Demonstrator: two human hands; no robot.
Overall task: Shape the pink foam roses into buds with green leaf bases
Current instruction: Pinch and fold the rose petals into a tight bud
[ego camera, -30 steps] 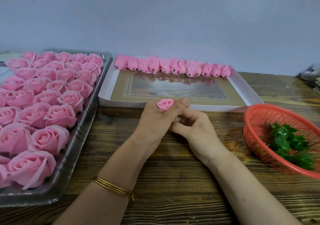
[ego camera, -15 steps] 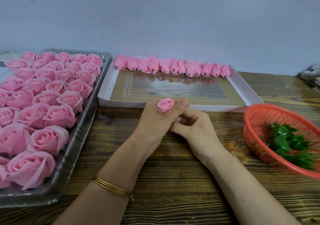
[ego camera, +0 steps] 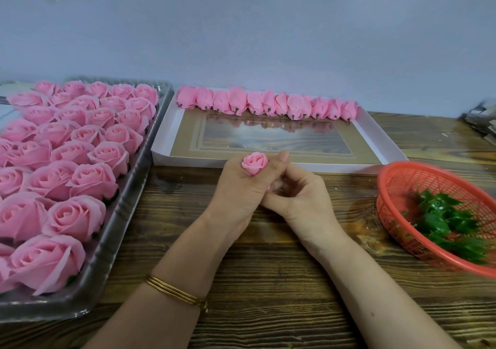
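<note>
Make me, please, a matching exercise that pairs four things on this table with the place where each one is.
Things:
1. open roses
2. finished buds
3. green leaf bases
4. rose being shaped

Places:
A. in the red basket
B. in the grip of the left hand
C. packed in the clear tray
D. in a row along the far edge of the white box

Pairs: 1-C, 2-D, 3-A, 4-B

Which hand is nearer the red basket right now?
Right. The right hand is next to the red basket, bare table between them. The left hand, gripping the rose bud, lies beyond the right hand, farther from the basket.
</note>
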